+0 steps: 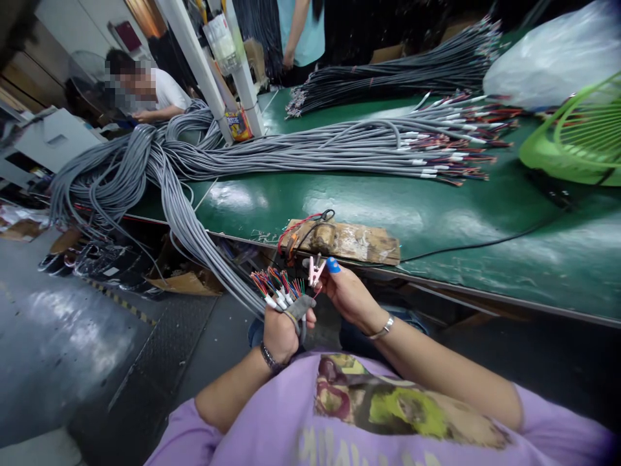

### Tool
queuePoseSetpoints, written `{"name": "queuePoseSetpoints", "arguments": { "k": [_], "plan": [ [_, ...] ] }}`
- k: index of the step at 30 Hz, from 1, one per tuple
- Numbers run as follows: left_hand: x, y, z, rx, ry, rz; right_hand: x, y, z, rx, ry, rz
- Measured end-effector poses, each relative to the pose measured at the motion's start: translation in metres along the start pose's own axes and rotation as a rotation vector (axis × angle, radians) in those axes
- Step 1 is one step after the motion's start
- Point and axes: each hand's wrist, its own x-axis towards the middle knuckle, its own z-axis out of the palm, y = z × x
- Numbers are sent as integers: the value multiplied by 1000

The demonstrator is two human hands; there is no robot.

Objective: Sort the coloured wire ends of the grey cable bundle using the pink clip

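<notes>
My left hand (281,331) is closed around the ends of several grey cables (204,255), their stripped coloured wire tips (276,285) fanning upward. My right hand (347,294), a blue cover on one fingertip, pinches a small white and red alligator clip (315,269) right beside those tips. Red and black leads run from the clip toward a taped wooden block (347,241) at the table's front edge. The cable bundle sweeps left and up onto the green table (485,220).
More grey cable bundles (378,139) and dark ones (402,74) lie across the table. A green fan (577,133) and a white plastic bag (553,58) sit at right. One person sits at far left, another stands behind. White posts (242,77) rise mid-table.
</notes>
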Motion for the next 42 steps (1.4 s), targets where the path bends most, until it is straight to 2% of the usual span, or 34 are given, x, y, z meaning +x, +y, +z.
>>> {"name": "queuePoseSetpoints", "arguments": {
  "k": [6,13,20,24,28,33,39,42],
  "plan": [
    [4,2,6,-5,29,4,5,1,3,151,-100,150],
    [6,-2,4,22,26,1,7,-1,10,263,-12,174],
    [3,-3,0,-12,10,-13,2,0,7,301,-41,219],
    [-2,-1,-4,-25,4,-22,-1,-5,2,266,-100,256],
    [-6,-1,-9,-30,0,2,2,-12,-1,213,-84,296],
    [-8,0,-11,-61,18,14,2,-11,-1,113,-56,204],
    [-2,2,-5,-54,55,52,-3,-1,-2,-218,133,-91],
    [1,2,0,-56,61,49,-1,2,-2,-225,96,-93]
  ]
}}
